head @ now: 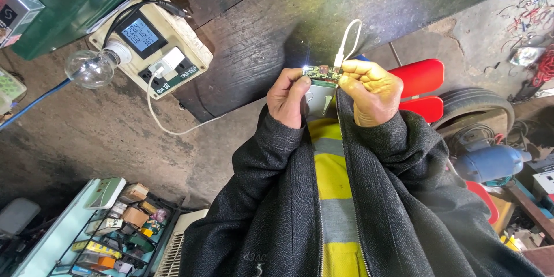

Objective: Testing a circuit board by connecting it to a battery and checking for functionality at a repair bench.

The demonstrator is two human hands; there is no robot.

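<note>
left hand (288,97) and right hand (372,89) pinch ends of small circuit board (321,73) at chest height, led lit; white cable (349,40) plugged in, probably usb, running to meter socket box (153,43).

1. Soft, even daylight; the floor lies dim at lower left.
2. A tiny LED (304,69) glares white on the board (321,73).
3. Wide-angle bending at edges; focus sharp throughout.

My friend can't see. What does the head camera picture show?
Two hands, left hand and right hand, pinch a small circuit board with a lit light and a white cable plugged in. Behind sit a meter box and a bulb.
</note>
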